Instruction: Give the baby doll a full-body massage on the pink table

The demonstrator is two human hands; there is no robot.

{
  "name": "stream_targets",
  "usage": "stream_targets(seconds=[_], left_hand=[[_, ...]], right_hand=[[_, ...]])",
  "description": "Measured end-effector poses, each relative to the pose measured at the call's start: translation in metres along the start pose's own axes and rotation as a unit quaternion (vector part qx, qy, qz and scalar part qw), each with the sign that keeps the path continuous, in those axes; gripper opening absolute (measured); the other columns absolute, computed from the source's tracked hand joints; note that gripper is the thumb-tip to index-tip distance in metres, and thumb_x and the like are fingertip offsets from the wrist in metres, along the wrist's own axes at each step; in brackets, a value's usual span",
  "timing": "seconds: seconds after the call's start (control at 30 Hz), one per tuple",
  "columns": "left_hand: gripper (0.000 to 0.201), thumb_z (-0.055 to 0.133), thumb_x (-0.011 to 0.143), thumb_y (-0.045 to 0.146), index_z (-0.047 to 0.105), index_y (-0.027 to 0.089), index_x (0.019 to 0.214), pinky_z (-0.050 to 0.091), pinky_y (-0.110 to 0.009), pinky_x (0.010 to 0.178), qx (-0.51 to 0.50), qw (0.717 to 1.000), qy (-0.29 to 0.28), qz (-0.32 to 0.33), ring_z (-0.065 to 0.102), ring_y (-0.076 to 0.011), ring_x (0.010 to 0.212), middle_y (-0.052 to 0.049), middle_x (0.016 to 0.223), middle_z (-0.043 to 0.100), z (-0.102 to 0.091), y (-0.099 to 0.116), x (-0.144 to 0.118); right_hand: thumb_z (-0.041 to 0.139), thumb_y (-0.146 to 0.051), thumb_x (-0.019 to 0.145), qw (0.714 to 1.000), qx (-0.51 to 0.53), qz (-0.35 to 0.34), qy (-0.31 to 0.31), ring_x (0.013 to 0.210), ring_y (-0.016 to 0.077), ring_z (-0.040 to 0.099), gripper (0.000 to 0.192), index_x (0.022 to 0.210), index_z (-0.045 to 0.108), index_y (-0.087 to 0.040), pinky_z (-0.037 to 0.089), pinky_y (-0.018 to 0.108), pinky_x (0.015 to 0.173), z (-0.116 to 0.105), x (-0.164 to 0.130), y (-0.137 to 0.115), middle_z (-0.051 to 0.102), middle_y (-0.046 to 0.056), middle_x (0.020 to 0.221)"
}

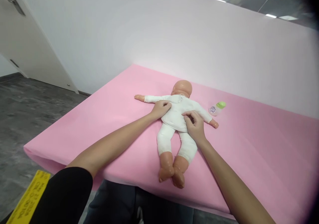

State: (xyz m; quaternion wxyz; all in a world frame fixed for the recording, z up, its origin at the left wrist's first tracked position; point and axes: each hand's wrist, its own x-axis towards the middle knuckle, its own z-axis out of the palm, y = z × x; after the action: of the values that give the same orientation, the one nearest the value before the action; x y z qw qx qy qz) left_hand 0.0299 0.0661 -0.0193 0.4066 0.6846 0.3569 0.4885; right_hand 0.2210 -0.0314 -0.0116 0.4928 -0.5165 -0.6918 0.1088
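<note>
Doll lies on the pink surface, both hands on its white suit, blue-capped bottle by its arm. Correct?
Not quite: the head view shows the bottle has a green cap, not blue. The rest holds: the doll lies on the pink surface, with left hand and right hand on its white suit.

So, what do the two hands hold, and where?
Both hands pinch the doll's white suit: left hand near its shoulder, right hand at its waist.

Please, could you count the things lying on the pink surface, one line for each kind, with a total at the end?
Baby doll in a white suit, lying flat, left hand and right hand on its body: 1
Small bottle with a green cap, lying on its side beside the doll's arm: 1
Total on the pink surface: 2
</note>
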Motion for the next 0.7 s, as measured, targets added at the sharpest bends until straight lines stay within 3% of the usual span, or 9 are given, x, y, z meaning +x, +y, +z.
stream_targets(seconds=[0.5,0.7], left_hand=[[0.033,0.052,0.083,0.035,0.036,0.02,0.058,0.024,-0.027,0.057,0.014,1.0,-0.004,-0.016,0.032,-0.0119,0.06,0.005,0.058,0.034,-0.0054,0.0026,0.0001],[0.036,0.052,0.083,0.035,0.031,0.021,0.058,0.022,-0.027,0.055,0.013,1.0,-0.004,-0.02,0.029,-0.0114,0.058,0.005,0.057,0.03,-0.0067,0.0061,-0.001]], right_hand=[[0.053,-0.017,0.09,0.999,0.023,-0.022,0.007,0.086,0.022,0.059,0.015,0.09,0.067,-0.023,0.047,0.037,0.08,0.0029,0.0041,-0.0037,0.065,0.003,0.089],[0.053,-0.017,0.09,0.999,0.036,-0.016,0.009,0.088,0.0229,0.06,0.016,0.089,0.067,-0.024,0.047,0.037,0.079,0.0049,0.0043,-0.0037,0.067,0.003,0.09]])
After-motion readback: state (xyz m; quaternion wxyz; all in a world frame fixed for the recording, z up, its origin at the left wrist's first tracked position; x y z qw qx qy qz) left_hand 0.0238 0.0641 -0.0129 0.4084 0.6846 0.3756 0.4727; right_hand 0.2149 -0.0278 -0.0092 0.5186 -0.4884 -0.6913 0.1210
